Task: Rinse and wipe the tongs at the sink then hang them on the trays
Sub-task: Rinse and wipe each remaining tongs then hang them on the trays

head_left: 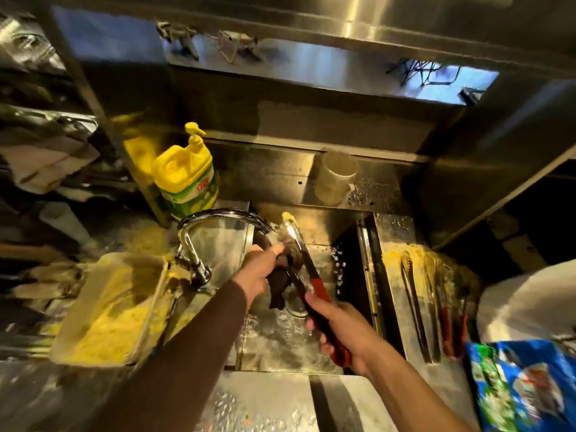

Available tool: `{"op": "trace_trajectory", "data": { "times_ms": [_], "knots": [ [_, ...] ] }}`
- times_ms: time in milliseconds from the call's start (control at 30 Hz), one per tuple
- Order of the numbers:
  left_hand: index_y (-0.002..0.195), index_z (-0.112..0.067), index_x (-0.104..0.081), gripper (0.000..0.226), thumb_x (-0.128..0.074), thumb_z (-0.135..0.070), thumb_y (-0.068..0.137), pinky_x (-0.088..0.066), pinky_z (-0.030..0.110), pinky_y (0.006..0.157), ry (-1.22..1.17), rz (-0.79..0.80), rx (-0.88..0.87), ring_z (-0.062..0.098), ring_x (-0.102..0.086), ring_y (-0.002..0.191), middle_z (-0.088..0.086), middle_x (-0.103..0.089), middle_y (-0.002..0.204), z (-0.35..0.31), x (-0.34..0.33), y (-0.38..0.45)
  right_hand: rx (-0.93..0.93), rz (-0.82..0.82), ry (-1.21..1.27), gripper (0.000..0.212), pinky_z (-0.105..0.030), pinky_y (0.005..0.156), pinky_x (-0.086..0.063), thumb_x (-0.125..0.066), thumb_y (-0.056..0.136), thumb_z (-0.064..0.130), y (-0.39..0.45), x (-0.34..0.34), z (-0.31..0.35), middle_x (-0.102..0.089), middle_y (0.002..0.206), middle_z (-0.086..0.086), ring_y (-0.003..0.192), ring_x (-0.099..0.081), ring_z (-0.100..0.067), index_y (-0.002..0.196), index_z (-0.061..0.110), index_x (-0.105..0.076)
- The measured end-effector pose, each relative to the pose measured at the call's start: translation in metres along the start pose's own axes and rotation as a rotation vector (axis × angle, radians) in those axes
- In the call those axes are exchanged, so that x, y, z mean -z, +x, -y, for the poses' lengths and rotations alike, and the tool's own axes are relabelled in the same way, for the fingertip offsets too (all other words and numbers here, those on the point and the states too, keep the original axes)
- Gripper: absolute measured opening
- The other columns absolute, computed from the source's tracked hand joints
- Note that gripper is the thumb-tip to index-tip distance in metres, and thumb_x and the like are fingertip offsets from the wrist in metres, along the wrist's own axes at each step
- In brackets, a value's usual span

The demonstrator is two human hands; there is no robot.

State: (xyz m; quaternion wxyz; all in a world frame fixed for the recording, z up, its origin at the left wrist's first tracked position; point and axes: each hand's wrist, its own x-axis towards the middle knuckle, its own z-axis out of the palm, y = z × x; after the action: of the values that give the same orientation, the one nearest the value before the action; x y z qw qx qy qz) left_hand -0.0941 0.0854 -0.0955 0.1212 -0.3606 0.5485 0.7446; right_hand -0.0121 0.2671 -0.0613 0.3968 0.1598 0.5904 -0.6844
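Over the sink (367,244), the right hand (346,335) grips red-handled tongs (308,269) pointing toward twelve o'clock; the left hand (258,272) presses a dark cloth (280,285) against them under the faucet (218,216).

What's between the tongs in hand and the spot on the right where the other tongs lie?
Nothing visible blocks it. The right hand grips the red-handled tongs over the sink; only the sink's right rim separates them from the other tongs lying on the wet counter.
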Motion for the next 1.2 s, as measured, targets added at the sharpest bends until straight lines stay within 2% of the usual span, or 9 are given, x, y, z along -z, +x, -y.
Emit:
{"op": "trace_trajectory", "data": {
  "times_ms": [67,200,267,400,567,733,933,1067,1200],
  "knots": [
    [0.110,-0.004,-0.066,0.025,-0.070,-0.011,0.087,-0.060,0.035,0.055,0.000,-0.090,-0.011,0.024,-0.071,0.068,0.017,-0.075,0.087,-0.014,-0.006,0.016,0.007,-0.010,-0.019,0.042,-0.022,0.036,-0.033,-0.080,0.078,0.042,-0.007,0.008,-0.001,-0.059,0.071,-0.008,0.045,-0.043,-0.012,0.096,0.009,-0.062],
    [0.122,-0.007,-0.061,0.037,-0.066,-0.006,0.086,-0.055,0.058,0.086,0.057,-0.089,0.035,0.039,-0.069,0.101,0.028,-0.067,0.119,-0.003,-0.023,0.024,0.000,-0.088,-0.129,0.036,-0.021,0.036,-0.033,-0.074,0.084,0.042,-0.004,0.018,0.010,-0.060,0.070,-0.009,0.044,-0.042,-0.012,0.093,0.010,-0.062],
    [0.118,-0.006,-0.060,0.033,-0.061,-0.001,0.086,-0.059,0.058,0.082,0.035,-0.059,0.066,0.041,-0.069,0.100,0.028,-0.067,0.114,0.008,-0.031,0.019,0.019,-0.110,-0.171,0.033,-0.021,0.035,-0.032,-0.069,0.088,0.040,0.000,0.016,0.014,-0.058,0.066,-0.008,0.042,-0.042,-0.012,0.092,0.009,-0.059],
    [0.097,-0.007,-0.061,0.015,-0.064,0.004,0.087,-0.056,0.033,0.048,-0.117,-0.179,0.012,0.027,-0.062,0.064,0.021,-0.064,0.092,0.002,-0.031,0.026,0.005,-0.062,-0.261,0.033,-0.021,0.034,-0.033,-0.068,0.087,0.040,-0.004,0.027,0.020,-0.057,0.062,-0.005,0.041,-0.041,-0.012,0.089,0.009,-0.059],
    [0.122,0.001,-0.060,0.030,-0.056,0.002,0.092,-0.059,0.035,0.052,-0.105,-0.058,0.042,0.030,-0.065,0.069,0.020,-0.066,0.089,0.016,-0.044,0.012,0.035,-0.109,-0.352,0.032,-0.022,0.036,-0.033,-0.066,0.088,0.040,-0.002,0.029,0.032,-0.055,0.059,-0.004,0.039,-0.042,-0.012,0.085,0.009,-0.060],
    [0.125,0.005,-0.058,0.034,-0.060,-0.005,0.093,-0.058,0.050,0.080,-0.164,-0.109,0.003,0.041,-0.069,0.098,0.028,-0.067,0.117,0.021,-0.044,0.013,0.044,-0.089,-0.414,0.035,-0.025,0.037,-0.032,-0.067,0.086,0.042,-0.010,0.039,0.031,-0.056,0.063,-0.007,0.041,-0.042,-0.014,0.089,0.007,-0.060],
    [0.115,-0.001,-0.062,0.027,-0.066,-0.003,0.088,-0.055,0.056,0.094,-0.215,-0.206,-0.059,0.038,-0.068,0.104,0.026,-0.067,0.117,0.025,-0.042,0.011,0.046,-0.018,-0.421,0.034,-0.024,0.035,-0.031,-0.067,0.088,0.039,-0.030,0.054,0.031,-0.052,0.060,-0.007,0.040,-0.038,-0.014,0.092,0.006,-0.059],
    [0.125,0.002,-0.057,0.042,-0.070,-0.013,0.088,-0.054,0.051,0.097,-0.159,-0.369,-0.066,0.034,-0.066,0.108,0.023,-0.064,0.126,0.023,-0.031,0.016,-0.040,-0.010,-0.447,0.038,-0.022,0.035,-0.033,-0.067,0.087,0.044,-0.048,0.083,0.037,-0.057,0.057,-0.002,0.039,-0.040,-0.012,0.091,0.008,-0.061],
    [0.115,-0.001,-0.063,0.036,-0.074,-0.018,0.085,-0.060,0.056,0.076,-0.213,-0.251,-0.021,0.036,-0.073,0.084,0.019,-0.073,0.097,0.038,-0.023,0.006,-0.029,-0.090,-0.400,0.034,-0.022,0.039,-0.037,-0.052,0.092,0.040,-0.041,0.089,0.041,-0.060,0.065,-0.003,0.045,-0.048,-0.013,0.098,0.008,-0.058]
  ]
}}
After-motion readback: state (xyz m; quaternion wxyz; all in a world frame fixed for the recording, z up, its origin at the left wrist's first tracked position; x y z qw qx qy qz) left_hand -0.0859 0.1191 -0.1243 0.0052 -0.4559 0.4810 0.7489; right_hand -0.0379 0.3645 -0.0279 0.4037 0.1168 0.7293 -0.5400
